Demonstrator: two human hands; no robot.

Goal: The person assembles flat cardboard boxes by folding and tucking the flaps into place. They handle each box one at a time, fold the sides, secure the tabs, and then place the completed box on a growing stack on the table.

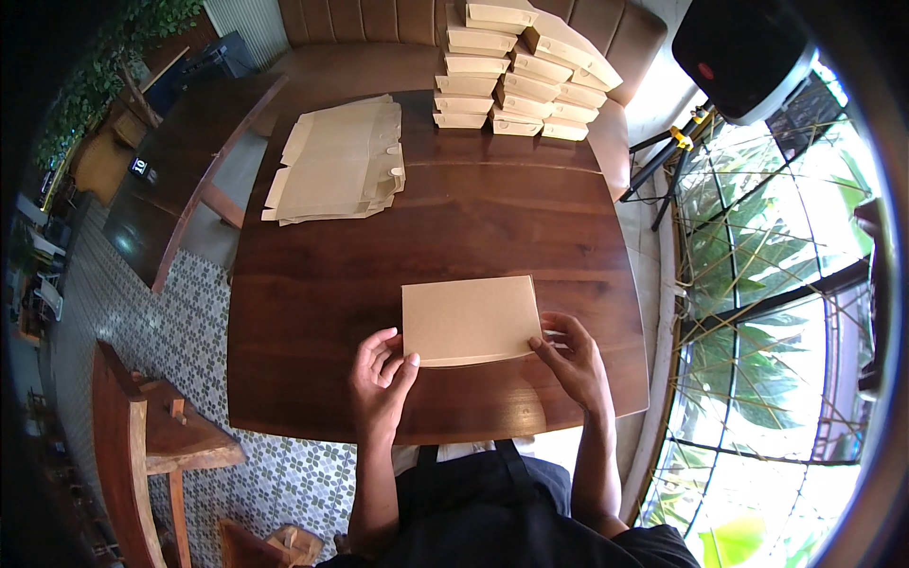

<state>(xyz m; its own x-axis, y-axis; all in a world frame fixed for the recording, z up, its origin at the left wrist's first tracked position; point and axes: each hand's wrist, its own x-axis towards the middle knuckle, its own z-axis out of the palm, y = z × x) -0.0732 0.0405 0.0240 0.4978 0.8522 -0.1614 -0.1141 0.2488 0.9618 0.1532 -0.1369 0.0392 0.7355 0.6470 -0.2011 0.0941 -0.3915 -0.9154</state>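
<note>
A brown padded bench [355, 68] is running along the far side of the dark wooden table [502, 218]. Patterned tiles [284, 483] are covering the floor on the left, where another dark table [194, 161] and a chunky wooden chair [119, 464] are standing. Over on the right, daylight's totally flooding the big barred window [805, 292], and leafy plants [767, 374] are showing behind it.
</note>
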